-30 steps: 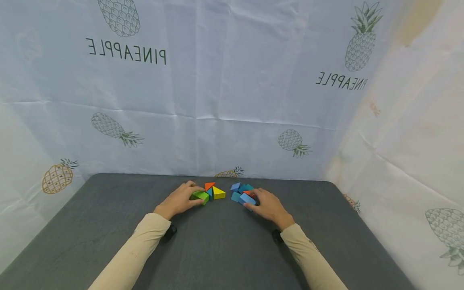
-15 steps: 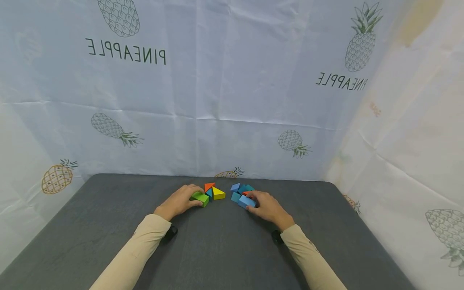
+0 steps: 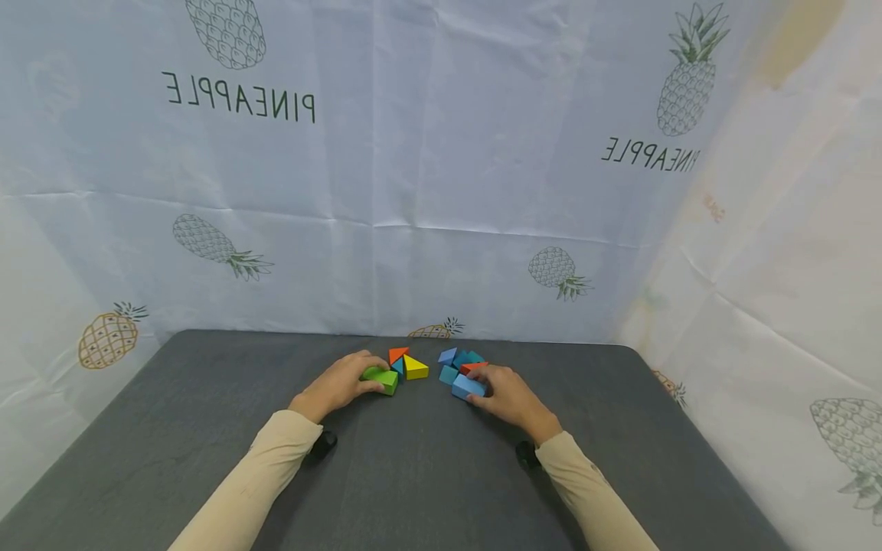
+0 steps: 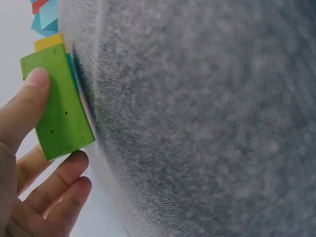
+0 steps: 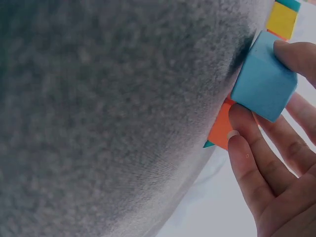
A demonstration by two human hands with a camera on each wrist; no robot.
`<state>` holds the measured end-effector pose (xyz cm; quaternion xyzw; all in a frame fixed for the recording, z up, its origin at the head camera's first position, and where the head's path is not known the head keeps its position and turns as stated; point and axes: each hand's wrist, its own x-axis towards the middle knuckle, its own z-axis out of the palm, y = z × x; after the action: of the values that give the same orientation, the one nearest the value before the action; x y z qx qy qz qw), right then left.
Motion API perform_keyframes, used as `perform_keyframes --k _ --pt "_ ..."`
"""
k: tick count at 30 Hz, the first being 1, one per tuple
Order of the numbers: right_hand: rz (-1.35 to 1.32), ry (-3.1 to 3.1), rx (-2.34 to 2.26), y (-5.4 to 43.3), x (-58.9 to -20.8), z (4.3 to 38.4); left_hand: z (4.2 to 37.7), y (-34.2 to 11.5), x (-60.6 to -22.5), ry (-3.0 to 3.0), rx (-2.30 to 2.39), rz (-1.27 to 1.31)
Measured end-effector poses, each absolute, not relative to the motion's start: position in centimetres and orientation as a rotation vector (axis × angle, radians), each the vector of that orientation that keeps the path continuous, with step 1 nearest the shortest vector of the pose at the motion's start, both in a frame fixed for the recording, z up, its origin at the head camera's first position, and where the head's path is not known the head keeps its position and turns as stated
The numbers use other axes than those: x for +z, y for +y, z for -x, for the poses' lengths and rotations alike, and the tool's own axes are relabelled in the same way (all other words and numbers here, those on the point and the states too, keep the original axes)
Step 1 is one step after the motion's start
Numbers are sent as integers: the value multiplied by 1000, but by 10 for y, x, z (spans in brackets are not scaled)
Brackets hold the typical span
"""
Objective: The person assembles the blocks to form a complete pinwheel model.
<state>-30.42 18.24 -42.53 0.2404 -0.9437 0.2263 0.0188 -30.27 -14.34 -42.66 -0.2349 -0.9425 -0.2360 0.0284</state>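
Observation:
In the head view, my left hand grips a green rectangular block at the left end of a small cluster. The left wrist view shows the thumb laid on the broad face of that green block, with fingers at its far end. My right hand pinches a light blue block at the near side of a second cluster. Seen from the right wrist, the thumb is on one side of the light blue block and fingertips are below it. An orange-red block lies behind those fingers.
Beside the green block are a yellow triangular block, an orange-red triangle and a small blue triangle. Several blue and teal blocks sit near my right hand. A pineapple-print curtain hangs behind the dark table.
The green block has turned slightly and come a little nearer in my left hand. My right hand has drawn the light blue block slightly nearer, and more of the orange-red block behind it shows.

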Motion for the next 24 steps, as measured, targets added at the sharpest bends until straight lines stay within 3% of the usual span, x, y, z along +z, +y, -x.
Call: perform_keyframes --k 24 --pt "-789 -2949 680 185 -419 271 279 -130 -428 -2885 -774 750"
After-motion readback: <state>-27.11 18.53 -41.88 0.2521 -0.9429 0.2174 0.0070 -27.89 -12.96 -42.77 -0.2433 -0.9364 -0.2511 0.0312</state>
